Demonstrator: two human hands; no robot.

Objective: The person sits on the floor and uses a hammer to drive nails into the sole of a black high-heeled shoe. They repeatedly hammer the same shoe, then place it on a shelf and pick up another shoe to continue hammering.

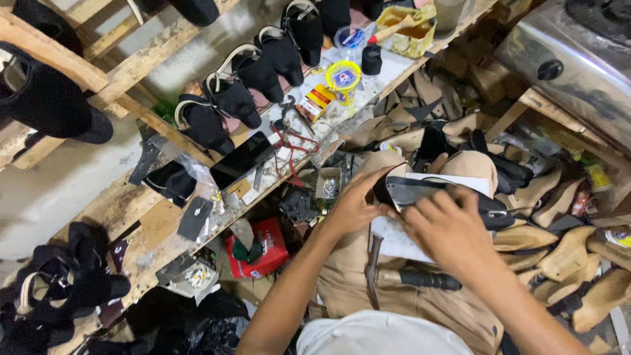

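Note:
On my lap a black shoe [420, 190] lies sole up, resting on a sheet of white paper [394, 240] over my tan trousers. My left hand [358, 204] grips the shoe's left end, thumb and fingers curled around it. Covering the sole's right part, my right hand [450, 227] presses down with its fingers bent over the grey insole. A black-handled tool [427, 281] lies across my thigh just below the hands.
A wooden bench [141, 227] carries a row of black shoes [230, 98], a dark phone [240, 160], red-handled pliers [289, 141], a yellow-rimmed tub [343, 75] and a glue can [409, 29]. Wooden shoe lasts [565, 253] pile at the right. A red box [259, 248] sits underneath.

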